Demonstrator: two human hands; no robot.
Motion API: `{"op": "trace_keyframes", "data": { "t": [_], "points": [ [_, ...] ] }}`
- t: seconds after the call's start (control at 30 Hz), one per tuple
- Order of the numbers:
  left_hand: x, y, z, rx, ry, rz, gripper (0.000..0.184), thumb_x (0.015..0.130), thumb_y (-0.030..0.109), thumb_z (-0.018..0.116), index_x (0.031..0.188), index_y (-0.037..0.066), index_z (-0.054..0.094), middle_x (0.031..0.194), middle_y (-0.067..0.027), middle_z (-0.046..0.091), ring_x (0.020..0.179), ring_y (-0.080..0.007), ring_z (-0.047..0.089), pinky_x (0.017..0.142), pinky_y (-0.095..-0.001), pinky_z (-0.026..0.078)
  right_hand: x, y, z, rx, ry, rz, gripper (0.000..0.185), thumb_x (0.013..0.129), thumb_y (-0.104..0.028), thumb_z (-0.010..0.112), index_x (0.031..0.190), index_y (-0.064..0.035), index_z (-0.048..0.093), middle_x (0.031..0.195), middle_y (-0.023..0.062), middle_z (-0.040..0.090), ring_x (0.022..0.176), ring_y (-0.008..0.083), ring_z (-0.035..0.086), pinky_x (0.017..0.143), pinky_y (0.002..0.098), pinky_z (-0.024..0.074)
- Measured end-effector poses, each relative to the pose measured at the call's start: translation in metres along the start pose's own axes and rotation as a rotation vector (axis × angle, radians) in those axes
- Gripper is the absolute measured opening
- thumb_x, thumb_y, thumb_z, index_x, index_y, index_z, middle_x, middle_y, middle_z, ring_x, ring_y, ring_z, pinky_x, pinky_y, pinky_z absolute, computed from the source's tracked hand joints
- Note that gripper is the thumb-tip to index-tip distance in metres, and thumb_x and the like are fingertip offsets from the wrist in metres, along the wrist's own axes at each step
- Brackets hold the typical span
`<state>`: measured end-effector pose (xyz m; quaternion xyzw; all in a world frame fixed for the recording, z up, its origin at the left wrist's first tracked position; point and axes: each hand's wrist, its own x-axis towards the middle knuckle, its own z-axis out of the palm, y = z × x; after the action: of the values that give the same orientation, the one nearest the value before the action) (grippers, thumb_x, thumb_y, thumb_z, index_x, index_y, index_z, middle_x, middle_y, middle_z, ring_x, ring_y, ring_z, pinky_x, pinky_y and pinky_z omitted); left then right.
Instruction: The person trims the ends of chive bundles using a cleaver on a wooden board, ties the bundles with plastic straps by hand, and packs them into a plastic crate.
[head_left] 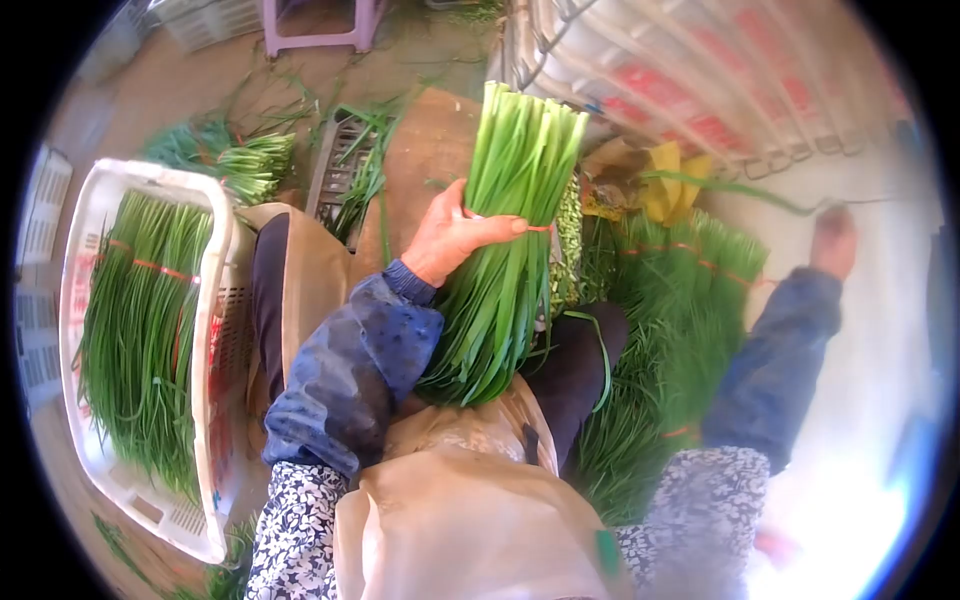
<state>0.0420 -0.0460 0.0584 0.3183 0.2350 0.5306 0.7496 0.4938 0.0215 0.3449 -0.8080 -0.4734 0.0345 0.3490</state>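
My left hand [452, 235] is wrapped round a bunch of garlic chives [520, 150], cut stem ends up and leaves hanging toward my lap. A thin red band [540, 229] shows on the bunch beside my thumb. Far to the right, my right hand [834, 243] is blurred by motion, fingers drawn together. One long green leaf [740, 188] runs to its fingertips, and a thin strand continues beyond them. Below that leaf, more banded chive bunches [670, 330] are piled at my right knee.
A white plastic basket [212, 400] with banded chives stands at my left. Beyond it lies another bunch [255, 165]. A dark grate [335, 165] with loose leaves, a purple stool [320, 40], a yellow bag [668, 185] and a tilted white crate [660, 60] are ahead.
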Motion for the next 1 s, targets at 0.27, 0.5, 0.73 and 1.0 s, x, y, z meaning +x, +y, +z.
{"op": "trace_keyframes", "data": {
  "t": [0.27,0.5,0.73,1.0],
  "points": [
    [-0.002,-0.007,0.011,-0.008,-0.172,0.053,0.06,0.083,0.007,0.072,0.134,-0.002,0.041,0.12,-0.0127,0.061,0.105,-0.018,0.062,0.089,-0.0319,0.051,-0.244,-0.021,0.197,0.523,-0.781,-0.198,0.08,0.078,-0.028,0.074,0.143,0.0015,0.036,0.14,0.0184,0.045,0.128,0.0283,0.044,0.107,0.0369,0.0332],
    [-0.007,0.004,0.015,0.016,0.008,0.227,0.07,0.087,0.03,0.072,0.137,-0.004,0.037,0.125,-0.0131,0.055,0.113,-0.0189,0.053,0.098,-0.0332,0.043,-0.304,-0.033,0.262,0.923,-0.587,-0.016,0.062,0.087,-0.008,0.063,0.142,-0.0014,0.034,0.135,0.0127,0.047,0.113,0.0261,0.055,0.093,0.0409,0.0519],
    [-0.02,0.144,0.062,0.232,-0.243,0.968,0.082,0.062,0.022,0.087,0.126,-0.007,0.046,0.107,-0.0132,0.066,0.092,-0.0195,0.065,0.085,-0.0328,0.052,-0.289,-0.168,0.18,0.96,-0.394,-0.54,0.053,0.086,-0.014,0.067,0.132,0.003,0.045,0.128,0.0145,0.053,0.109,0.0235,0.056,0.096,0.039,0.0451],
    [-0.149,0.355,0.025,1.295,-0.077,0.519,0.07,0.067,0.015,0.08,0.126,-0.008,0.051,0.101,-0.0165,0.068,0.089,-0.0219,0.067,0.083,-0.0318,0.053,-0.342,-0.355,0.226,0.392,-0.896,-1.433,0.04,0.086,-0.017,0.066,0.118,0.0044,0.057,0.112,0.0159,0.063,0.092,0.0239,0.062,0.082,0.0358,0.0493]
  ]
}}
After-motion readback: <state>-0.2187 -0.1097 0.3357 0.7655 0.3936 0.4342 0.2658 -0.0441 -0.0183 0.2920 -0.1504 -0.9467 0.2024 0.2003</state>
